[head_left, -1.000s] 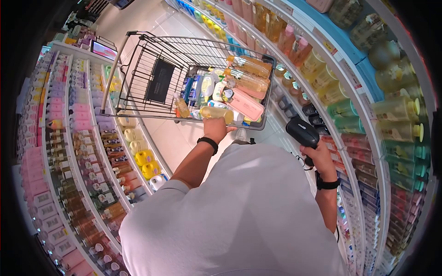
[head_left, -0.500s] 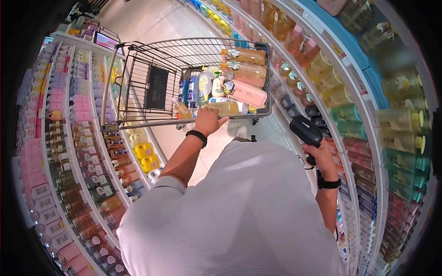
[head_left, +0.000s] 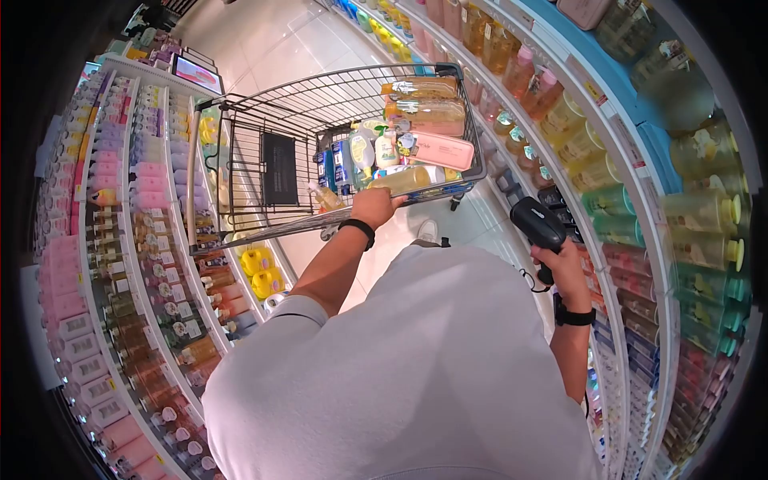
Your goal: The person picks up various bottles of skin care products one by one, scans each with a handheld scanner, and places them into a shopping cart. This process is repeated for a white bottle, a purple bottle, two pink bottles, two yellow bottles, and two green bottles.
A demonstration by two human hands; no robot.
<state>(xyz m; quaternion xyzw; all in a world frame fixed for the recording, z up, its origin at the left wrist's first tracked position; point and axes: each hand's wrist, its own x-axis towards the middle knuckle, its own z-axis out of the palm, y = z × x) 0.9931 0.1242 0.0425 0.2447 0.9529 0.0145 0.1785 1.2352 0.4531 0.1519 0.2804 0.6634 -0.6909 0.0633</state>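
While gripping a pale yellow plastic bottle [head_left: 404, 181] at the near rim of the grey wire shopping cart [head_left: 264, 172], upper centre, left hand [head_left: 373, 207] wrapped tight; right hand [head_left: 565, 266], centre right, fingers clamped on a black handheld scanner [head_left: 538, 226] beside shelved bottles [head_left: 596, 168].

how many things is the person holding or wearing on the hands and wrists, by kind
yellow bottle, under the left hand: 1
black scanner, in the right hand: 1
black wristbands, left wrist and right wrist: 2
total: 4
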